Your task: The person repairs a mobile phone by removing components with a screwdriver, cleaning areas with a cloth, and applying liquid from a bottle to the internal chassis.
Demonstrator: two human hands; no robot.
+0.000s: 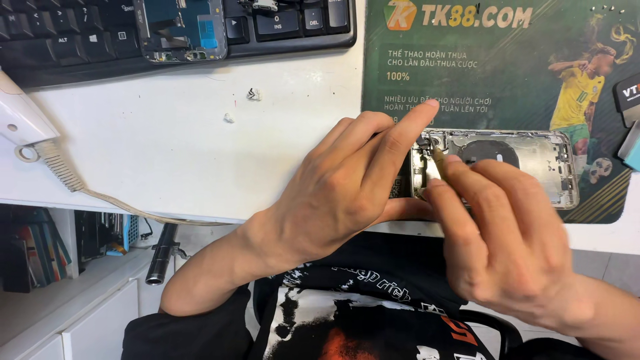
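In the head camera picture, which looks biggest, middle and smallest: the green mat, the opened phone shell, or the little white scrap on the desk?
1. Green mat, largest, though cut off at the picture's edge.
2. Opened phone shell, partly hidden by the left hand and right hand.
3. White scrap, by far the smallest.

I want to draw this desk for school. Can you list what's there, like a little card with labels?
Left hand: holds the end of the phone shell
Right hand: pinches a thin tool, tip in the shell
Shell: opened, silver, dark round coil inside, lies on a green mat
Keyboard: black, at the top, with a small phone part on it
Desk: white, some paper scraps
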